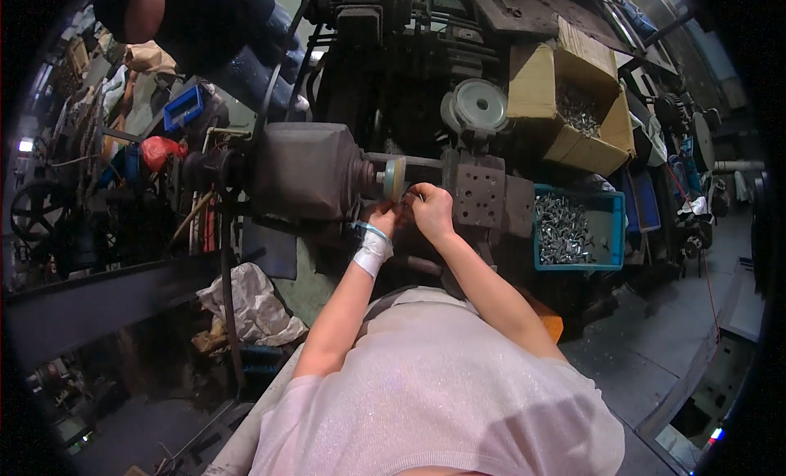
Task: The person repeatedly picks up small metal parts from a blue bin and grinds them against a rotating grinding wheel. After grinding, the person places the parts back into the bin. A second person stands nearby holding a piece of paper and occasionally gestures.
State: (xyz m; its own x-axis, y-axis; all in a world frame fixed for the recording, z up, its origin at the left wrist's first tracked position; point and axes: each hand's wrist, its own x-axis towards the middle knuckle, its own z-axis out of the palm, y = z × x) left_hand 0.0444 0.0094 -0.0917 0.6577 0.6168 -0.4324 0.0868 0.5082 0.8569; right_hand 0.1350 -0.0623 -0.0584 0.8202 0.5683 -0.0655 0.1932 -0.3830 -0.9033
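Note:
A round wheel [395,179] with a pale green and tan rim is mounted on the spindle of a dark grey machine head [303,171]. Just below and against its near side are both my hands, close together. My left hand [381,217] has its fingers curled up by the wheel; a white wrap and a light blue band circle that wrist. My right hand [431,207] is bent in a pinch at the wheel's right edge. Whatever the fingers hold is too small and too hidden to name.
Right of my hands stands a metal block with holes [480,196], below a round pale disc [479,105]. A blue crate [579,267] and a cardboard box [589,148] hold many small metal parts. At the upper left is another person [205,18]; a crumpled whitish sack [254,304] lies lower left.

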